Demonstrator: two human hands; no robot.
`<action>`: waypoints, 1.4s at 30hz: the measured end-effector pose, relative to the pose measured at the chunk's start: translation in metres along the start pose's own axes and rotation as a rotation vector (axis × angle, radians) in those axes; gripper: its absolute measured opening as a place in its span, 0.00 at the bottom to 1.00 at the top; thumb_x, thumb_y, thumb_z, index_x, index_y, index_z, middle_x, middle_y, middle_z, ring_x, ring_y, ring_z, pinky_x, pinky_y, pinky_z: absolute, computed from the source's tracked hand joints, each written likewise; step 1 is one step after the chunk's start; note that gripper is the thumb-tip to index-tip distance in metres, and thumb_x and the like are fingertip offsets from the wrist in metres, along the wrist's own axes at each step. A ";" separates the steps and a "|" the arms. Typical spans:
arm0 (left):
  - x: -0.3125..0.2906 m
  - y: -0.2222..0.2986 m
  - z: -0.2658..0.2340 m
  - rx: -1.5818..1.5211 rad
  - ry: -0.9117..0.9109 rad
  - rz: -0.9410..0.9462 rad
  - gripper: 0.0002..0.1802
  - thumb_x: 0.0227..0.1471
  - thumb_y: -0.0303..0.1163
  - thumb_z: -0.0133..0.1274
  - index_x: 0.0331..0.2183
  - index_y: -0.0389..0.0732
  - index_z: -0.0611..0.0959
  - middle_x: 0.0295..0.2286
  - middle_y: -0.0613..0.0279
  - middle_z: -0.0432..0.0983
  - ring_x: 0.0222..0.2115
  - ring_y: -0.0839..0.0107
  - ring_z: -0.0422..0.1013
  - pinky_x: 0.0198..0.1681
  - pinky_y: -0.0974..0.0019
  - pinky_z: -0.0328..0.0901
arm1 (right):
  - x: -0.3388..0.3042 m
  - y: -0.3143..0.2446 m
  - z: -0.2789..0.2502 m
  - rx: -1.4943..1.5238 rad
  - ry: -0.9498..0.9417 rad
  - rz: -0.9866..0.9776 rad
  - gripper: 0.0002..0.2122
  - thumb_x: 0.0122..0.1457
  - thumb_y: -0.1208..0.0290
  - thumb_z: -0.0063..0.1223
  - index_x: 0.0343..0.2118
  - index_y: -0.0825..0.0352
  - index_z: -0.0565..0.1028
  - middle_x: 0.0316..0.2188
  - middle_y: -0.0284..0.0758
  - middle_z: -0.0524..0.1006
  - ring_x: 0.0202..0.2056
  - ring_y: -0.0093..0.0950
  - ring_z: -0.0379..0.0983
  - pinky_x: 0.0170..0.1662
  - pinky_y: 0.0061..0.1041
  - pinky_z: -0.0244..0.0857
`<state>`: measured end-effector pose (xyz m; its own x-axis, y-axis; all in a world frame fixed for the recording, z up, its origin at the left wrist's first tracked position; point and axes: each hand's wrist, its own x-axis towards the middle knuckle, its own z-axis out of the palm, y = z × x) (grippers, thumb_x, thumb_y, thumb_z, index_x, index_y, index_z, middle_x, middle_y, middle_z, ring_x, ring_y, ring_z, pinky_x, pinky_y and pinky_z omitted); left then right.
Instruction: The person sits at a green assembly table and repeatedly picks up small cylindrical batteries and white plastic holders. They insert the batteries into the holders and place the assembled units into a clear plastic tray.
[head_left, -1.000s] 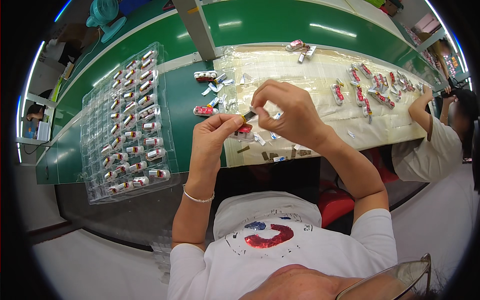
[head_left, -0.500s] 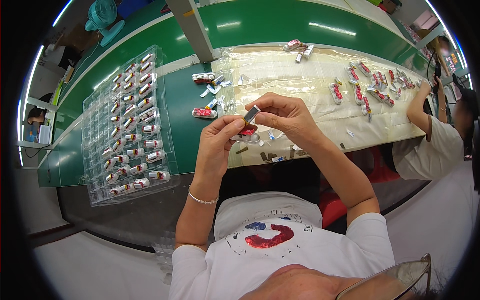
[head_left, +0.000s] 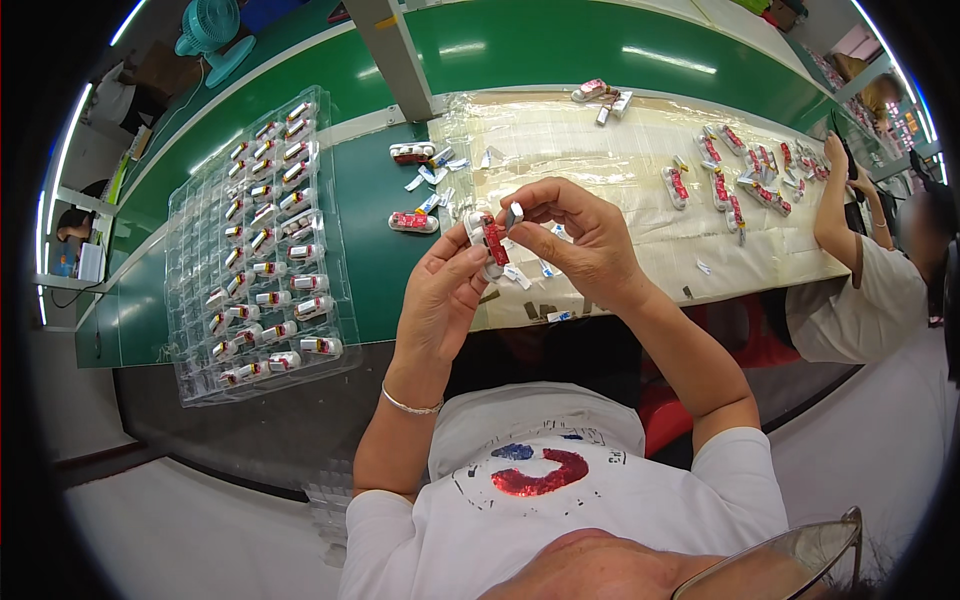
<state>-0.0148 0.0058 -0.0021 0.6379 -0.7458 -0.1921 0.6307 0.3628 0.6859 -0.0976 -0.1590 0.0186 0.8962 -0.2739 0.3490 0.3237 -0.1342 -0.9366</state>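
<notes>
My left hand (head_left: pixel 438 298) grips a small red-and-white rounded piece (head_left: pixel 494 242) by its side, its red face turned up and to the right. Between thumb and forefinger, my right hand (head_left: pixel 588 240) pinches a small grey-and-white block (head_left: pixel 514 214) close against that piece; whether the two touch is hard to tell. Left of my hands, a similar red-and-white piece (head_left: pixel 413 222) lies on the green table, and another one (head_left: pixel 411 153) lies farther back. Small white-and-blue strips (head_left: pixel 428 174) are scattered beside them, and several lie below my hands.
A clear plastic tray (head_left: pixel 262 387) at the left holds rows of similar pieces. A tape-covered pale sheet (head_left: pixel 600 150) spreads across the table, with a cluster of pieces (head_left: pixel 760 190) at right. A grey post (head_left: pixel 392 60) stands behind. A co-worker (head_left: pixel 860 290) sits at right.
My left hand has turned the red-and-white piece upright, showing more of its red face. The block was between the fingers of both hands; now only my right hand pinches it.
</notes>
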 end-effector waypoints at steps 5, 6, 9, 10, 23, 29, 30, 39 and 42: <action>-0.002 0.001 -0.001 0.012 0.017 0.061 0.19 0.56 0.26 0.52 0.49 0.33 0.72 0.41 0.58 0.75 0.37 0.75 0.76 0.39 0.73 0.74 | 0.004 -0.007 0.001 -0.119 -0.029 -0.101 0.11 0.56 0.75 0.58 0.41 0.71 0.76 0.36 0.36 0.78 0.37 0.23 0.76 0.42 0.21 0.70; -0.002 0.001 -0.004 0.024 0.022 0.058 0.18 0.56 0.27 0.52 0.49 0.33 0.72 0.41 0.58 0.75 0.37 0.75 0.76 0.39 0.73 0.74 | 0.004 -0.008 0.001 -0.139 -0.036 -0.100 0.10 0.56 0.76 0.58 0.41 0.71 0.76 0.36 0.36 0.79 0.36 0.23 0.76 0.42 0.21 0.71; -0.002 0.002 -0.006 0.034 0.014 0.057 0.18 0.57 0.27 0.52 0.49 0.33 0.74 0.43 0.57 0.75 0.37 0.73 0.76 0.41 0.71 0.73 | 0.004 -0.010 0.000 -0.148 -0.030 -0.069 0.11 0.56 0.76 0.58 0.41 0.71 0.76 0.36 0.37 0.79 0.36 0.23 0.77 0.42 0.21 0.71; -0.003 0.004 -0.003 0.019 -0.002 0.067 0.18 0.57 0.26 0.52 0.49 0.34 0.75 0.44 0.56 0.75 0.37 0.73 0.76 0.42 0.70 0.73 | 0.004 -0.010 0.000 -0.141 -0.025 -0.054 0.11 0.56 0.76 0.58 0.42 0.71 0.76 0.37 0.37 0.79 0.36 0.23 0.77 0.41 0.21 0.71; -0.007 -0.004 0.011 0.423 0.060 0.441 0.16 0.55 0.24 0.52 0.47 0.33 0.76 0.39 0.55 0.78 0.37 0.72 0.76 0.41 0.69 0.70 | 0.004 -0.019 -0.003 0.062 -0.027 0.167 0.12 0.58 0.73 0.58 0.43 0.72 0.76 0.36 0.37 0.79 0.37 0.22 0.77 0.42 0.20 0.72; -0.008 -0.004 0.005 0.482 0.023 0.510 0.15 0.56 0.23 0.53 0.45 0.32 0.75 0.40 0.57 0.76 0.42 0.74 0.72 0.45 0.71 0.69 | 0.003 -0.018 0.003 -0.321 -0.017 -0.123 0.11 0.54 0.78 0.60 0.41 0.71 0.77 0.33 0.36 0.78 0.33 0.24 0.77 0.37 0.21 0.72; -0.008 -0.004 0.006 0.476 0.039 0.504 0.15 0.56 0.23 0.53 0.45 0.32 0.75 0.40 0.57 0.76 0.41 0.75 0.72 0.44 0.71 0.68 | 0.003 -0.018 0.004 -0.344 -0.014 -0.144 0.11 0.53 0.77 0.60 0.40 0.71 0.78 0.32 0.36 0.78 0.33 0.26 0.77 0.37 0.21 0.72; -0.010 -0.003 0.007 0.471 0.084 0.503 0.16 0.55 0.22 0.55 0.46 0.32 0.76 0.39 0.59 0.76 0.39 0.77 0.72 0.44 0.74 0.68 | 0.000 -0.024 0.008 -0.485 -0.014 -0.225 0.09 0.54 0.76 0.59 0.39 0.68 0.79 0.31 0.36 0.78 0.29 0.29 0.77 0.30 0.23 0.71; -0.011 -0.001 0.009 0.490 0.080 0.515 0.16 0.54 0.21 0.55 0.46 0.31 0.76 0.39 0.58 0.76 0.40 0.77 0.73 0.44 0.74 0.68 | 0.000 -0.022 0.010 -0.519 -0.005 -0.269 0.09 0.54 0.75 0.58 0.39 0.68 0.79 0.30 0.37 0.77 0.28 0.30 0.76 0.29 0.24 0.70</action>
<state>-0.0265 0.0080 0.0054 0.8436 -0.4970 0.2033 -0.0188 0.3510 0.9362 -0.1023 -0.1467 0.0391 0.8050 -0.1608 0.5711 0.3505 -0.6477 -0.6765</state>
